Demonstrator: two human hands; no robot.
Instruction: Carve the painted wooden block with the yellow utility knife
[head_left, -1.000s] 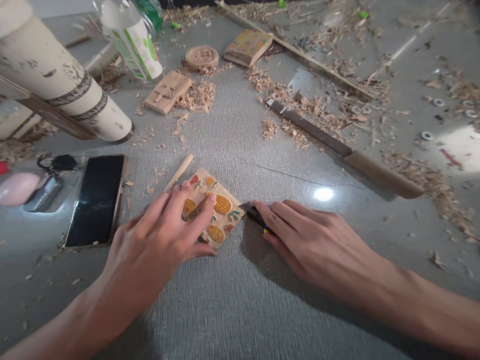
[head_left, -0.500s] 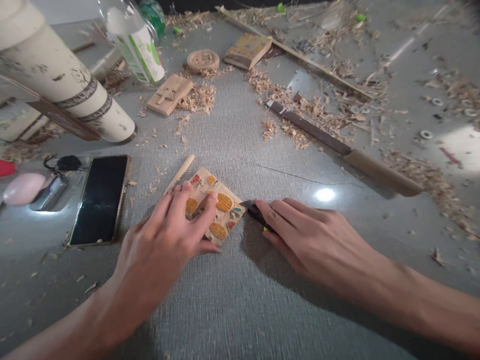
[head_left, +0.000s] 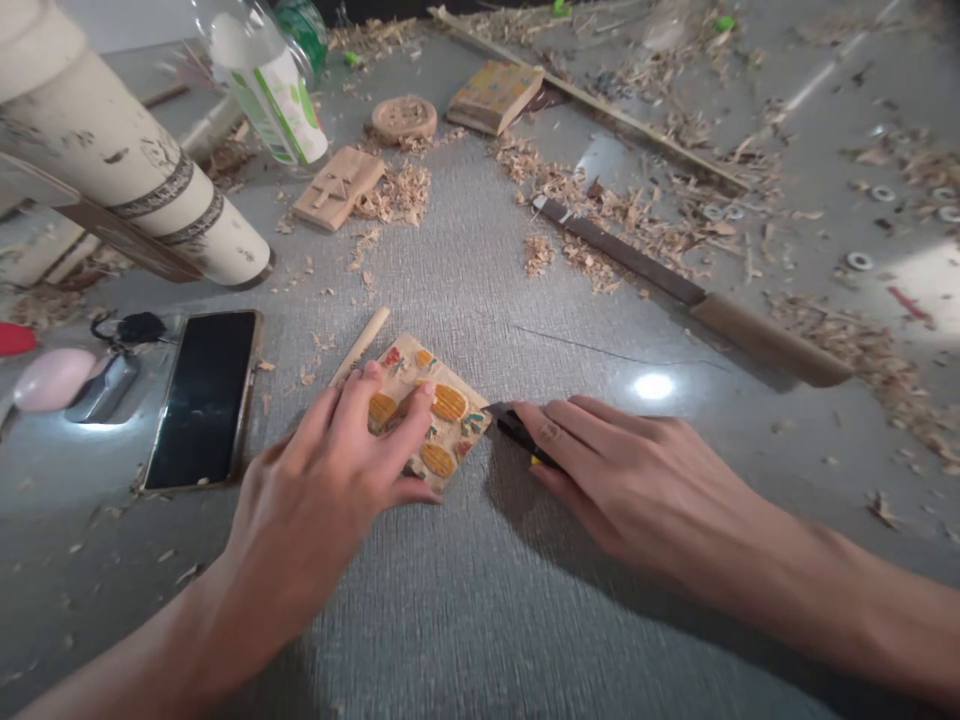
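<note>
A square carved wooden block (head_left: pixel 448 403) with painted yellow ovals and small red and green marks lies on the grey table. My left hand (head_left: pixel 337 450) grips it from the left, fingers over its top and the thumb along its near edge. In my right hand (head_left: pixel 615 460), closed fingers hold a black utility knife (head_left: pixel 517 428) with a bit of yellow showing. The blade tip meets or nearly meets the block's right corner; contact cannot be made out. Beyond my left fingers lies a thin wooden stick (head_left: pixel 367 335), its lower end hidden by the hand.
A phone (head_left: pixel 201 400) lies at the left, below a large pale tumbler (head_left: pixel 180 200). Farther back are a plastic bottle (head_left: pixel 277 110), a carved wooden piece (head_left: pixel 339 187), a wooden disc (head_left: pixel 403 120) and another painted block (head_left: pixel 495 95). A wood file (head_left: pixel 630 255) lies among shavings (head_left: pixel 405 195).
The camera view has shifted very slightly. Both hands, the block and the knife keep nearly the same places, with the blade still by the block's right corner.
</note>
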